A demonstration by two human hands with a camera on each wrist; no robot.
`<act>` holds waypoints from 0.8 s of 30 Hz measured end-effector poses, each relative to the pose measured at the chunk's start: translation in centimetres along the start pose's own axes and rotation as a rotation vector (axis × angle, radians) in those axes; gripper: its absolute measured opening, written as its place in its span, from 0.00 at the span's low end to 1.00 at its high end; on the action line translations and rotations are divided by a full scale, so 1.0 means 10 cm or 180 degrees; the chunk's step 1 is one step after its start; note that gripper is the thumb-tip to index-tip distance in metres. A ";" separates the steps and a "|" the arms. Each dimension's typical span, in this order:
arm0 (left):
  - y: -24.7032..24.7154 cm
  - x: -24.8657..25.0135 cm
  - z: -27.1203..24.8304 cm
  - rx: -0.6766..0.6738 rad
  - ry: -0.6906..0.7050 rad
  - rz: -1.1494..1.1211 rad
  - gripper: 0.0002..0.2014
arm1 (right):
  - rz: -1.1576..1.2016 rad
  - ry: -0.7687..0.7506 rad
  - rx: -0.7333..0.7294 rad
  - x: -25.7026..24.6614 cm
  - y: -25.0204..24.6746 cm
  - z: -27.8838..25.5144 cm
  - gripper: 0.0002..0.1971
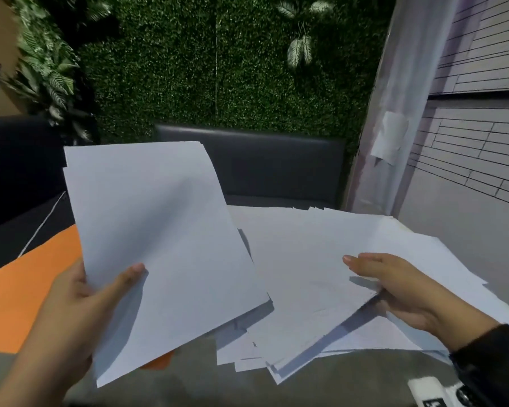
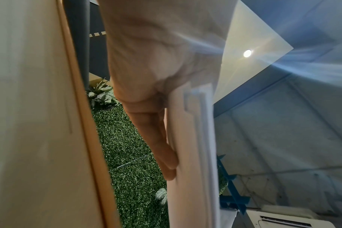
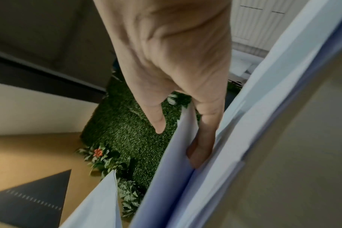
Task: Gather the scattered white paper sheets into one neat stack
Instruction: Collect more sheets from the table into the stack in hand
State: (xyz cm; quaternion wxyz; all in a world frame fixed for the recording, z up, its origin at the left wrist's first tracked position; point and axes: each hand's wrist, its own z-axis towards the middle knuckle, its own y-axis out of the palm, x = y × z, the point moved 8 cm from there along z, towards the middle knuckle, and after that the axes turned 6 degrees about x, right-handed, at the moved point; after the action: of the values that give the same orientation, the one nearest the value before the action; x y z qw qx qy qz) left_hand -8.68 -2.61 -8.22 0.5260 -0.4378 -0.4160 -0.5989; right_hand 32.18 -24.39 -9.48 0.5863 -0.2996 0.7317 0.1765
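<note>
My left hand grips a small bundle of white sheets by its left edge and holds it raised and tilted above the table, thumb on top. In the left wrist view the fingers lie flat behind the bundle. Loose white sheets lie fanned over the table's right half. My right hand pinches the top sheet of that pile at its right edge, thumb above and fingers under the lifted paper.
An orange folder lies on the grey table under my left arm. A dark padded bench and a green hedge wall stand behind. A pale pillar and tiled wall rise on the right. A white device sits at the near right edge.
</note>
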 end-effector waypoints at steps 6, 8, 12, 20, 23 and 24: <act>0.04 -0.03 -0.01 -0.0101 -0.0061 0.0095 0.08 | -0.0437 0.0201 -0.0467 0.01 0.32 0.00 0.15; 0.04 0.01 -0.04 -0.0167 -0.0093 0.0078 0.10 | -0.0769 0.0168 -0.0659 0.00 0.41 -0.02 0.13; -0.08 0.11 -0.06 -0.0067 -0.0020 0.0283 0.06 | -0.1030 -0.0211 -0.0455 -0.11 0.30 -0.08 0.11; -0.40 0.00 0.05 0.0190 -0.0273 0.0336 0.08 | -0.1280 -0.0827 0.0256 -0.24 -0.40 -0.26 0.11; -0.35 -0.06 -0.03 0.0056 -0.0348 0.0355 0.10 | -0.1701 -0.0814 0.0325 -0.15 -0.53 -0.27 0.11; -0.34 -0.05 -0.06 0.0034 -0.0349 0.0427 0.09 | -0.1736 -0.0803 0.0343 -0.13 -0.56 -0.29 0.12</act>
State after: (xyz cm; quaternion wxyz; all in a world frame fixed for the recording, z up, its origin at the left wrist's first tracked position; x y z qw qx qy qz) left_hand -12.06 -2.67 -9.02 0.5436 -0.4940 -0.4171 -0.5352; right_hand 33.80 -30.08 -7.00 0.7133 -0.4292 0.5540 0.0094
